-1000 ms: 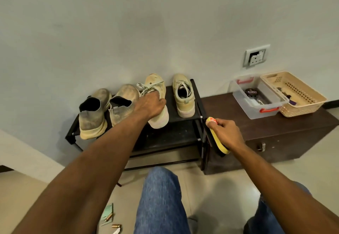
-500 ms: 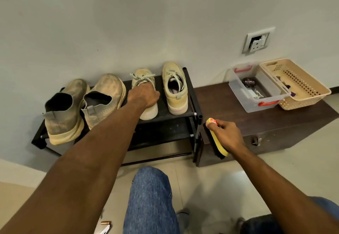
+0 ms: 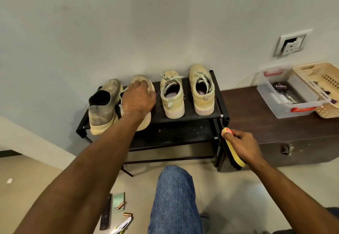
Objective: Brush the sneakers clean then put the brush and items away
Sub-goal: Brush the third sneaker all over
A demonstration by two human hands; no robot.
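My left hand (image 3: 137,98) has left the laced sneaker (image 3: 171,94) for the slip-on (image 3: 142,85) beside it, fingers curled over it; right hand (image 3: 242,144) grips the brush (image 3: 233,149)

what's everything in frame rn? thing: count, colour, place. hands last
slip-on sneakers: 2, dusty grey-beige, left on the rack's top shelf
lace-up sneakers: 2, pale yellow-beige, right on the top shelf
shoe rack: 1, black, against the wall
brush: 1, yellow back, dark bristles, in the right hand
chest: 1, dark brown, right of the rack
clear tub: 1, red handles, on the chest
polish tin: 1, black, inside the tub
basket: 1, beige, beside the tub
wall socket: 1, white, above the chest
remote: 1, black, on the floor
left hand: on the right slip-on
right hand: fingers curled round the brush
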